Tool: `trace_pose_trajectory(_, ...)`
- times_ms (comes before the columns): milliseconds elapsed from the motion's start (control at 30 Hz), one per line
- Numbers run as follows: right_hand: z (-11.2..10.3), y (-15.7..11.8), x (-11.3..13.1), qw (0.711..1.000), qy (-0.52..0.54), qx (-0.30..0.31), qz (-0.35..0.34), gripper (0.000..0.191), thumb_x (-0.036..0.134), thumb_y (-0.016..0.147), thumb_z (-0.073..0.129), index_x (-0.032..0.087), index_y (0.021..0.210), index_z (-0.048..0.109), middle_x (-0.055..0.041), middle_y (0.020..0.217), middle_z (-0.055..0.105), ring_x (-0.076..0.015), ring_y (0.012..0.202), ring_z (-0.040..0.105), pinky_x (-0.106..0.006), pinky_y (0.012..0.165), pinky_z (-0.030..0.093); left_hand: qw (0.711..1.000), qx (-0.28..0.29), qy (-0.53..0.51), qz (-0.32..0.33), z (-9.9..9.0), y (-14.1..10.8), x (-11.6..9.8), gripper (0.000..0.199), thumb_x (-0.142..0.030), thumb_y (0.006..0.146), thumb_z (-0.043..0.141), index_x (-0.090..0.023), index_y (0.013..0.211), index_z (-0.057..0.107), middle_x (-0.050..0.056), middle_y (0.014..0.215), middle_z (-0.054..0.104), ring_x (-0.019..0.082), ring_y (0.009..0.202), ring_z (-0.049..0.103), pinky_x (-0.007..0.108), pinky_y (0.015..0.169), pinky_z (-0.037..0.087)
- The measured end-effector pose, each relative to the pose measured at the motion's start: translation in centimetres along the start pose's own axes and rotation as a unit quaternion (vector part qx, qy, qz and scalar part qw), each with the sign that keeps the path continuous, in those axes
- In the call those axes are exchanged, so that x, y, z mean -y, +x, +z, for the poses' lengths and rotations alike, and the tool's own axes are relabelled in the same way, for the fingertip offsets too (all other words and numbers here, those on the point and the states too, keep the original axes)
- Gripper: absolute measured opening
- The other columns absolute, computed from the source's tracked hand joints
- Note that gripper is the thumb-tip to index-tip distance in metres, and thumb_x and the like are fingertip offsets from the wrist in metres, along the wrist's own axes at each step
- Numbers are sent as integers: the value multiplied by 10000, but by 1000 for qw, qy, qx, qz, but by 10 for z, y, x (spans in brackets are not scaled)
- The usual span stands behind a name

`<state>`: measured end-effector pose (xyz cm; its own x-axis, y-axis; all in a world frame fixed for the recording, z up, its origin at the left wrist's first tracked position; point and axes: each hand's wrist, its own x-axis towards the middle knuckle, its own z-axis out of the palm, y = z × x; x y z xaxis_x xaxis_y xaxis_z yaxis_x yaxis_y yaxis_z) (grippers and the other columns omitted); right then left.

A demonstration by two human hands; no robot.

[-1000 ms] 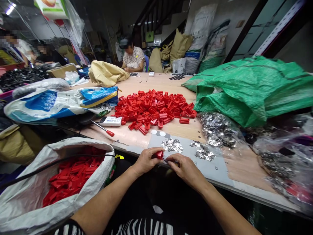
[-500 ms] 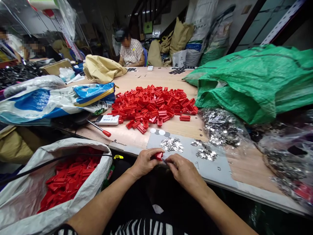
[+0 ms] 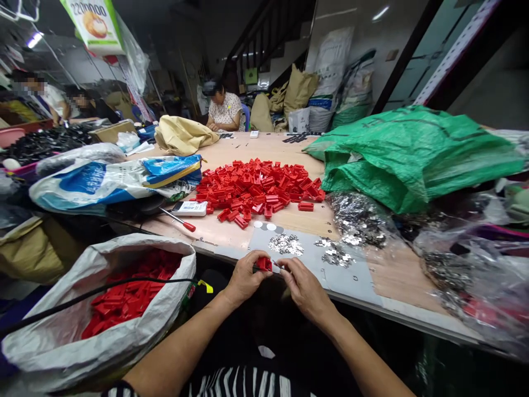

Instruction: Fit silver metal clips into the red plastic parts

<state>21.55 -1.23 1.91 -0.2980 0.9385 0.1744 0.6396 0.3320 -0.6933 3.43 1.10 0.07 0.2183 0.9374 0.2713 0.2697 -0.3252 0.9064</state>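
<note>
Just over the table's front edge, my left hand point(image 3: 247, 277) is closed around a small red plastic housing point(image 3: 264, 264), its hollow side showing. Close to its right, my right hand point(image 3: 303, 284) pinches a small, thin metal piece point(image 3: 278, 265), too small to make out clearly. A slight gap separates the metal piece from the housing. Beyond my hands, flat silvery metal pieces lie in a pile point(image 3: 286, 245), with a second pile point(image 3: 335, 253) to the right, both on a grey mat point(image 3: 359, 280). A large heap of red plastic housings point(image 3: 258, 187) covers the middle of the table.
At lower left stands a white sack point(image 3: 45, 344) holding more red housings. A red-tipped tool point(image 3: 182, 221) and a white box-like device point(image 3: 189, 208) lie left of the heap. A green sack point(image 3: 413, 154) and bagged metal pieces point(image 3: 359, 218) sit right. A co-worker point(image 3: 225, 110) sits opposite.
The right hand's fingers have drawn back slightly from the red housing, opening a small gap. The housing's hollow side has turned more into sight. The camera view has tilted up and shifted.
</note>
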Motion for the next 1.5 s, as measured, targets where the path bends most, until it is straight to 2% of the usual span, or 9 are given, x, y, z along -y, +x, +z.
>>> trace_pose_trajectory(133,-6,-10,7,997,69,8,13,199,296,953,359,238,1103,476,-19,876,601,-176,797,579,-316,752,453,983,-61,-163,-64,-1,-11,-24,259,-182,725,705,-209,966,614,8,871,665,147,801,608,271,792,448)
trace_pose_trajectory(333,-17,-15,42,989,119,79,-23,408,347,977,335,234,1369,353,56,625,498,-134,582,492,-250,622,409,805,-28,-555,-206,-9,-25,-55,150,-230,774,696,-159,764,564,32,823,698,177,867,676,317,888,461)
trace_pose_trajectory(467,-22,-15,59,991,110,68,-41,402,347,965,378,233,1350,402,51,623,507,-132,574,490,-239,602,408,751,-16,-619,-229,-13,-34,-61,87,-196,814,650,-127,844,607,68,877,715,194,896,685,335,904,483)
trace_pose_trajectory(600,-24,-15,65,991,105,64,-55,377,347,959,393,242,1319,438,31,675,593,-144,589,536,-242,596,433,730,-8,-640,-241,-15,-39,-66,104,-193,851,600,-107,904,624,85,902,721,202,894,694,340,902,496)
trace_pose_trajectory(800,-21,-14,70,995,66,30,-65,308,348,942,422,250,1201,556,-42,1015,697,-182,783,648,-265,697,487,712,-19,-656,-251,-21,-44,-71,68,-169,856,590,-112,863,625,63,853,730,189,816,709,396,953,478)
trace_pose_trajectory(1000,-16,-5,76,990,120,21,-74,350,395,968,344,209,878,627,-5,709,627,-151,647,580,-239,629,460,715,-1,-657,-239,-24,-52,-65,113,-214,810,664,-118,838,611,104,916,734,237,898,705,444,990,442)
trace_pose_trajectory(1233,-2,6,91,984,143,93,-58,168,364,864,573,217,941,550,53,654,513,-117,592,461,-216,556,379,695,-42,-690,-201,-36,-60,-56,122,-221,816,658,-177,738,575,-7,780,682,120,763,660,304,835,489)
trace_pose_trajectory(1400,22,40,123,976,187,71,-86,130,320,842,590,210,878,531,56,666,488,-102,574,424,-210,533,350,652,-57,-732,-188,-50,-65,-54,380,-521,829,563,-224,1061,610,78,1203,628,223,1135,572,384,960,429)
trace_pose_trajectory(1500,43,64,151,964,213,116,-111,184,277,827,600,241,1003,558,42,770,589,-101,580,478,-208,555,386,660,-66,-712,-230,-45,-72,-41,372,-512,844,537,-238,1082,620,78,1193,638,228,1087,595,393,923,442)
